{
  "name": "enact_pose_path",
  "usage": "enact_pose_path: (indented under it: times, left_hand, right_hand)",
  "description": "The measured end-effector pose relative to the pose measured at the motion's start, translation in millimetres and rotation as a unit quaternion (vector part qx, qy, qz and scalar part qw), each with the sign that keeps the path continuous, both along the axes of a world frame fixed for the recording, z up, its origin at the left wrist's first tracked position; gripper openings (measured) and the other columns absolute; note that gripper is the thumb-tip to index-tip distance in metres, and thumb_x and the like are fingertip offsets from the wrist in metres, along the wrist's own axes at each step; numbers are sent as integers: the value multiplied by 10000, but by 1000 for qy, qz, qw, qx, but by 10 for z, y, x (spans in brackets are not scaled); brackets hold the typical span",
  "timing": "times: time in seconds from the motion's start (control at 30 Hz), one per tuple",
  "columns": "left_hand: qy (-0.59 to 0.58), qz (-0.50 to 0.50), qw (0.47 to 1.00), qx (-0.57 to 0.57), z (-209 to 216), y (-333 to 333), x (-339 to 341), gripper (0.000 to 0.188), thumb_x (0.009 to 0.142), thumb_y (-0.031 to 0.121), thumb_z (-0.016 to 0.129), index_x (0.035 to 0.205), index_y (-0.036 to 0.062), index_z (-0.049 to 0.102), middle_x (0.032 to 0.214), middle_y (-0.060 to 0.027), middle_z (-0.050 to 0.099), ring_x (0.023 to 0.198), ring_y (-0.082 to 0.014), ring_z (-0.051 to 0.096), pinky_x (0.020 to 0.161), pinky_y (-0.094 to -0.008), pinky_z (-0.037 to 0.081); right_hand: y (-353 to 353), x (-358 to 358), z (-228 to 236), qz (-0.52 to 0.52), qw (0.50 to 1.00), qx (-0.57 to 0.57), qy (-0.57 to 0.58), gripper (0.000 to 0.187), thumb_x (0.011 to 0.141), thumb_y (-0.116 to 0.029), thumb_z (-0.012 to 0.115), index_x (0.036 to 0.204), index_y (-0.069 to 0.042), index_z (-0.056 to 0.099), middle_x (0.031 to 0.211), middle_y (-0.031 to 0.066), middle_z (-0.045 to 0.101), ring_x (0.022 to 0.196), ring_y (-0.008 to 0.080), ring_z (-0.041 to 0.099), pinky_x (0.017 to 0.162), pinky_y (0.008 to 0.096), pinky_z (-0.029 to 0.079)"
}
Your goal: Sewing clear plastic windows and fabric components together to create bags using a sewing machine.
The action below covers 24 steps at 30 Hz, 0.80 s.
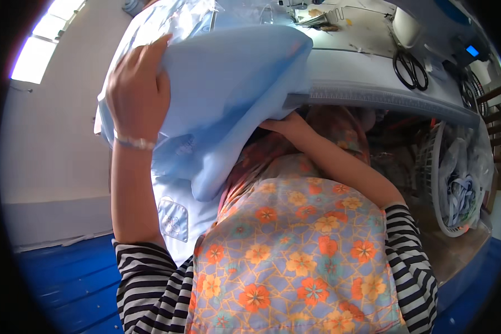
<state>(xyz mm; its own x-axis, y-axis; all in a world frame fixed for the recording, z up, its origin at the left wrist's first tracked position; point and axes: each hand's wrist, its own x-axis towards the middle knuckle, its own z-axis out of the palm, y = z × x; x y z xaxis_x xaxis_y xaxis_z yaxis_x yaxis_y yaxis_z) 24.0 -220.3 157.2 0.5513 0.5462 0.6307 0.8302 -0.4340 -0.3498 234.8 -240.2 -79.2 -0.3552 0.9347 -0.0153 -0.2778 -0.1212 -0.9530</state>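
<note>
A large light blue cloth [222, 72] drapes over the table's front edge on the left and hangs down toward my lap. My left hand [139, 92] is closed on its upper left part, the fingertips partly hidden by a fold. Lower and to the right, my right hand [286, 125] is at the cloth's hanging edge, its fingers curled there and partly covered. Beneath the blue folds hangs a paler cloth with an outlined, embroidered pocket patch [173, 220]. Clear plastic wrapping [189, 16] lies behind the blue cloth.
Black-handled scissors [411, 69] lie on the table at right, beside a white sewing machine [409, 25]. A ruler strip [367, 94] runs along the table's front edge. Small metal tools [320, 20] lie at the back. A white basket [437, 183] with plastic and cloth scraps stands below right.
</note>
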Motion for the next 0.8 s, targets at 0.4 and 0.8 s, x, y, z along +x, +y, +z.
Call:
enact_pose_path:
  times: [0.4, 0.8]
  left_hand:
    - [90, 81, 993, 4, -46, 1499, -726, 250, 806, 89, 524, 1007, 148, 659, 979, -69, 678, 920, -256, 650, 797, -389, 515]
    - [79, -232, 869, -429, -235, 1469, 559, 315, 874, 250, 528, 1061, 21, 635, 1051, -157, 653, 995, -337, 611, 903, -401, 478]
  right_hand:
    - [-98, 1515, 1719, 28, 973, -99, -208, 391, 866, -228, 663, 1150, 25, 577, 997, 77, 667, 860, 123, 638, 789, 266, 513]
    - [1278, 1331, 1297, -31, 907, 18, -420, 432, 897, -282, 566, 1275, -74, 538, 1116, 81, 632, 982, 188, 600, 824, 303, 478]
